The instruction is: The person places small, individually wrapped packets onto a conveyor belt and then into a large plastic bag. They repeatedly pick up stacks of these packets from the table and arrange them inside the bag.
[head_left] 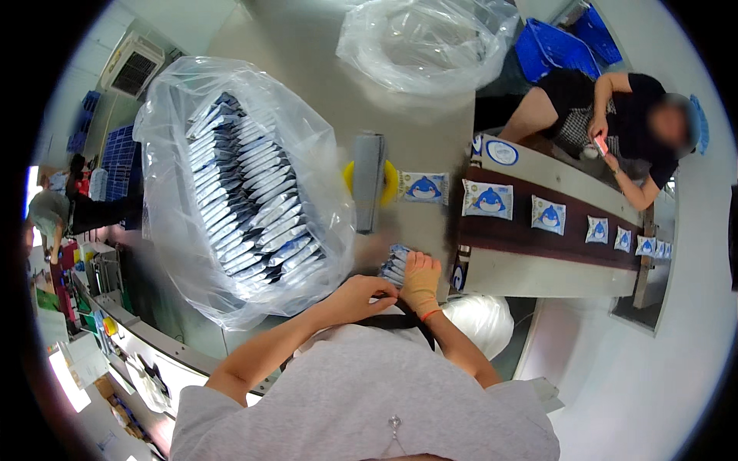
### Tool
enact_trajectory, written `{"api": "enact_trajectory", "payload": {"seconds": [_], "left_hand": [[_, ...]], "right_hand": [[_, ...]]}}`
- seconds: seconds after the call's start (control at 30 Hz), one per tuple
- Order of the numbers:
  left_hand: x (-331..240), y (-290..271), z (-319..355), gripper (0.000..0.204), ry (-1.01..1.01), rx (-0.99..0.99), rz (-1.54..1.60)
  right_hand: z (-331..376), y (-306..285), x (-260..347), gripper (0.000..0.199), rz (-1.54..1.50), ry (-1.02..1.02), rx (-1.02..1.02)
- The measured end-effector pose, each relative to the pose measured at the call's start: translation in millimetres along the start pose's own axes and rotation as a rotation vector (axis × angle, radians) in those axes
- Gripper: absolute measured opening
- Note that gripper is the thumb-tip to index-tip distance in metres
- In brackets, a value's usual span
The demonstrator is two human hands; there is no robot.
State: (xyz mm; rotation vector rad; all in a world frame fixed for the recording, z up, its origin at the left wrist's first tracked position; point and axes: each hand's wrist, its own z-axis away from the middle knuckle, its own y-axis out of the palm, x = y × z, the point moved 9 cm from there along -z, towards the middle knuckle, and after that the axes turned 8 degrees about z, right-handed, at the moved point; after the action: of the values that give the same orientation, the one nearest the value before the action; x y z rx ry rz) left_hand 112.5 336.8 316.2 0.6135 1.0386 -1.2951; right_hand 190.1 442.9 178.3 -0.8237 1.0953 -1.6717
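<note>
Head view: both hands' fingers grip one packet stack (396, 265); left hand (360, 296), right hand (421, 283); six packets on belt (530, 242).

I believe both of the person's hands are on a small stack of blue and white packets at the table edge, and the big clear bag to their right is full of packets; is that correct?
Not quite. In the head view the big clear bag full of packets stands to the person's left, not their right. The rest holds: the left hand and right hand are both at the small stack of packets near the table edge.
</note>
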Motion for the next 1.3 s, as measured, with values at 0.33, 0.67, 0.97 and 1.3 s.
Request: {"api": "enact_trajectory", "payload": {"seconds": [0.33, 0.67, 0.97, 1.3], "left_hand": [[101, -233, 63, 0.024, -0.039, -1.093, -0.436], [142, -196, 52, 0.049, -0.186, -0.877, -0.761], [92, -213, 101, 0.019, -0.195, -0.926, -0.214], [155, -249, 55, 0.062, -0.204, -1.146, -0.823]], "right_hand": [[-26, -21, -27, 0.081, -1.053, 0.015, 0.214], [-180, -243, 225, 0.084, -0.854, -0.712, -0.125], [-209, -161, 349, 0.078, 0.221, -1.008, -0.111], [-87, -188, 176, 0.047, -0.522, -0.669, -0.470]]}}
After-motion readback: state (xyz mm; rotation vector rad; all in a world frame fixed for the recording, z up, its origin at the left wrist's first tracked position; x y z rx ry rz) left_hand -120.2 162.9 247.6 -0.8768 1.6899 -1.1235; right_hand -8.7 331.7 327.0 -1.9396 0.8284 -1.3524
